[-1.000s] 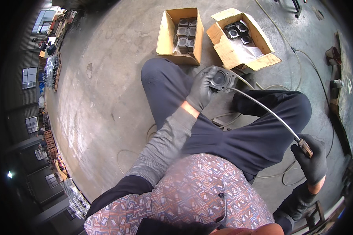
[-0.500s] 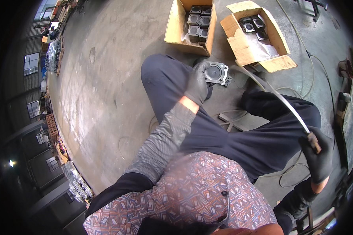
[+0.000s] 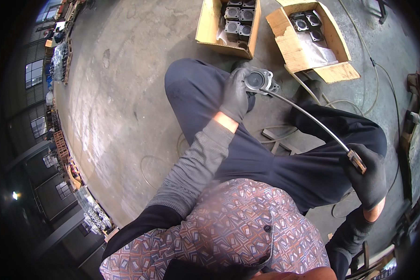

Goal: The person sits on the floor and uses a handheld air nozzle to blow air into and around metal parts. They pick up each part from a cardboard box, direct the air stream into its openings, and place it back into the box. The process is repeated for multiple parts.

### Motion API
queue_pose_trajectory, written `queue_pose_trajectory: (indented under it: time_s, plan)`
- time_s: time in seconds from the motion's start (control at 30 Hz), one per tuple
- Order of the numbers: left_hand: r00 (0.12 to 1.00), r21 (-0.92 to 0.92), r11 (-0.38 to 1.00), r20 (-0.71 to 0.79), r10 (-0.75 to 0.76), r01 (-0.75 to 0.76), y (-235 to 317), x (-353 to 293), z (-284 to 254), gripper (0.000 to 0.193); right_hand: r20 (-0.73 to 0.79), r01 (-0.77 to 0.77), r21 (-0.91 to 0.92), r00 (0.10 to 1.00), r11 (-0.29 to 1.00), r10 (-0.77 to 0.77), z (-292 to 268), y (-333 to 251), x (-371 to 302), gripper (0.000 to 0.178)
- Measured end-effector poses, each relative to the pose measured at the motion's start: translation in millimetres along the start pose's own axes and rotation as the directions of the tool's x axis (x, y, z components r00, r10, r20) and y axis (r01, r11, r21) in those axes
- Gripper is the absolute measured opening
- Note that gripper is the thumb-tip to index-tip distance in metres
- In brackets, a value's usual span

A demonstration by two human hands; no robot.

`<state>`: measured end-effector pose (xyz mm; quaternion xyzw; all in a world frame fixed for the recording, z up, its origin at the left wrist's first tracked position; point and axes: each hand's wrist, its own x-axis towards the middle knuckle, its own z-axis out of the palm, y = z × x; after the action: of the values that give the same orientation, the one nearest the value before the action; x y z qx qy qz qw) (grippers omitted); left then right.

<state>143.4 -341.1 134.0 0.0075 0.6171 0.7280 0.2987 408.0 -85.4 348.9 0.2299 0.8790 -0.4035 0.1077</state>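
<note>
left gloved hand: fingers closed on the near-left edge of a square metal part with a round recessed face, held beside the left knee, in front of the open carton. right gloved hand: wrapped around the handle of a long, thin, bowed tool. the tool's far end lies at the part's lower right edge; actual contact cannot be told.

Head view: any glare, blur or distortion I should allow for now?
Head view: fisheye bending and black corners; whitish glare on the floor at left; a bright light at far left; the metal part in the left hand looks fairly sharp.
</note>
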Motion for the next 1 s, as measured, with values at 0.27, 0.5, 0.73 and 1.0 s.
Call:
queue_pose_trajectory:
  time_s: [0.27, 0.5, 0.73, 1.0]
  plan:
    - [0.996, -0.052, 0.997, 0.077, -0.054, 0.058, 23.7, -11.9, 15.9, 0.035, -0.211, -0.037, -0.007, 0.977, 0.999, 0.035, -2.4, 17.0, -3.8, 0.037]
    - [0.997, 0.027, 0.998, 0.035, -0.061, 0.061, 50.0, -11.8, 27.6, 0.035, -0.33, 0.023, 0.061, 0.944, 0.998, -0.002, -31.0, 41.7, 44.7, 0.035]
    - [0.994, 0.289, 0.955, 0.096, 0.043, -0.07, 97.8, 22.9, 10.5, 0.038, -0.306, 0.077, 0.005, 0.949, 0.997, -0.072, -55.7, 26.8, 135.1, 0.039]
    - [0.933, 0.407, 0.886, 0.176, -0.314, 0.222, 43.6, 69.6, -8.2, 0.027, -0.234, 0.209, 0.05, 0.953, 0.977, -0.192, -37.5, 33.4, 208.1, 0.032]
